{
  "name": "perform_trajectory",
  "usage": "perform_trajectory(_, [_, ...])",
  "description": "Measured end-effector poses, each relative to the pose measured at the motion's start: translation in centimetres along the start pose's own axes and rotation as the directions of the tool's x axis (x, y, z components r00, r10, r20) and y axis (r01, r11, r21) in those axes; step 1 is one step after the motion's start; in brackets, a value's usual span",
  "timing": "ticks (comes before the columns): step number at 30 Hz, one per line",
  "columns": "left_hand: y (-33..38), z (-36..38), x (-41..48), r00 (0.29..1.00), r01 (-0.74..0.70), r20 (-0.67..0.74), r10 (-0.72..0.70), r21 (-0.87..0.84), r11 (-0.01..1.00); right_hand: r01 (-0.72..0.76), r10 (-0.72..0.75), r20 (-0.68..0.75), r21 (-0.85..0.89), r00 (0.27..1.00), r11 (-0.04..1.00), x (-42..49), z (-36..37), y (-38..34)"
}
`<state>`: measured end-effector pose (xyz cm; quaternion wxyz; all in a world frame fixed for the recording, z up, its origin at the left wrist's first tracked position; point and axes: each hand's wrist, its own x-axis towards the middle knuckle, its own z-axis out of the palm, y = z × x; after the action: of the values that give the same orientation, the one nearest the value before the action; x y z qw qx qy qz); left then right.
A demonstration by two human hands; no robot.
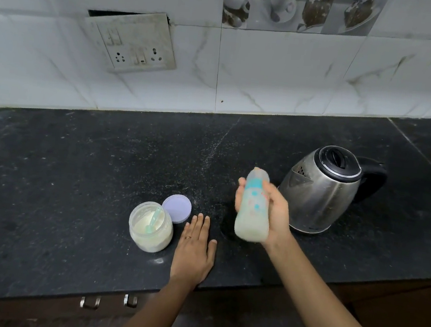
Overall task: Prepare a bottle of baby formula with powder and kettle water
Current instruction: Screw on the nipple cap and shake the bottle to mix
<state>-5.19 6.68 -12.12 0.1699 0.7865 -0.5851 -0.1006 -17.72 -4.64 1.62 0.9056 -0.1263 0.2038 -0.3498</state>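
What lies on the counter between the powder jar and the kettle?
In the head view, the left hand lies flat there, and the right hand holds the bottle above it.

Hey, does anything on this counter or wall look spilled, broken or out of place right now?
Yes. The switch plate on the tiled wall hangs crooked, with a dark gap open behind its top edge. Pale specks, possibly spilled powder, dust the black counter behind the open formula jar, whose lid lies beside it.

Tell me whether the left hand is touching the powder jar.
Apart. The head view shows a strip of dark counter between the left hand, flat on the counter, and the powder jar.
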Motion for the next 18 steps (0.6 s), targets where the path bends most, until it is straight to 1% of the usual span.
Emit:
perform_trajectory(1, [0.0,0.0,0.0,1.0,-0.001,-0.002,0.001,-0.001,1.0,0.005,0.0,-0.062,0.076,0.998,0.997,0.3,0.0,-0.3])
perform_trajectory(2, [0.0,0.0,-0.1,1.0,-0.001,-0.002,0.001,-0.002,1.0,-0.031,0.037,-0.056,0.111,0.998,0.993,0.4,0.0,-0.5])
perform_trajectory(3, [0.0,0.1,-0.1,1.0,-0.001,0.0,0.001,0.0,1.0,-0.079,0.078,0.009,0.079,0.997,0.994,0.5,-0.2,-0.5])
perform_trajectory(4, [0.0,0.1,-0.1,1.0,0.001,0.0,-0.001,0.003,1.0,-0.109,0.109,0.072,-0.004,0.991,0.994,0.4,-0.4,-0.5])
perform_trajectory(5, [0.0,0.0,-0.1,1.0,0.001,-0.001,-0.001,0.004,1.0,-0.082,0.09,0.092,-0.092,0.992,0.992,0.3,-0.8,-0.5])
perform_trajectory(6, [0.0,0.0,-0.1,1.0,0.0,-0.004,0.0,0.003,1.0,-0.057,0.073,0.12,-0.132,0.99,0.99,0.2,-0.6,-0.5])
perform_trajectory(7, [0.0,0.0,-0.1,1.0,-0.001,-0.006,0.001,0.001,1.0,-0.057,0.071,0.124,-0.113,0.99,0.992,0.5,-0.4,-0.4])
perform_trajectory(9, [0.1,0.0,-0.1,1.0,0.002,-0.006,-0.002,-0.001,1.0,-0.031,0.03,0.015,0.073,0.999,0.997,1.0,-1.1,-0.2])
perform_trajectory(10, [0.1,0.0,-0.2,1.0,0.001,-0.003,-0.001,0.0,1.0,-0.021,0.024,-0.02,0.127,1.0,0.992,1.4,-1.6,-0.1])
perform_trajectory(11, [0.1,-0.1,-0.3,1.0,-0.001,0.0,0.001,0.002,1.0,-0.053,0.052,0.006,0.128,0.999,0.99,1.6,-2.1,0.2])
perform_trajectory(12, [0.1,-0.1,-0.3,1.0,-0.002,0.0,0.002,0.002,1.0,-0.102,0.099,0.054,0.055,0.994,0.993,1.4,-2.2,0.5])
perform_trajectory(13, [0.1,-0.1,-0.3,1.0,-0.001,-0.001,0.001,0.002,1.0,-0.092,0.096,0.069,-0.05,0.993,0.994,1.2,-2.6,0.8])
perform_trajectory(14, [0.0,-0.2,-0.2,1.0,0.001,-0.002,-0.001,-0.001,1.0,-0.073,0.083,0.089,-0.106,0.993,0.992,1.0,-2.7,1.0])
perform_trajectory(15, [0.0,-0.2,-0.1,1.0,0.003,-0.003,-0.003,-0.001,1.0,-0.074,0.083,0.081,-0.112,0.993,0.991,1.2,-2.6,1.0])
perform_trajectory(16, [0.1,-0.2,-0.1,1.0,0.004,-0.003,-0.004,0.003,1.0,-0.092,0.094,0.056,-0.037,0.994,0.995,1.4,-2.6,0.9])
perform_trajectory(17, [0.1,-0.2,-0.1,1.0,0.006,-0.002,-0.006,0.007,1.0,-0.083,0.083,-0.004,0.043,0.997,0.996,1.7,-3.0,0.9])
perform_trajectory(18, [0.2,-0.2,-0.2,1.0,0.006,0.001,-0.006,0.01,1.0,-0.073,0.076,-0.04,0.084,0.996,0.994,2.0,-3.2,0.7])
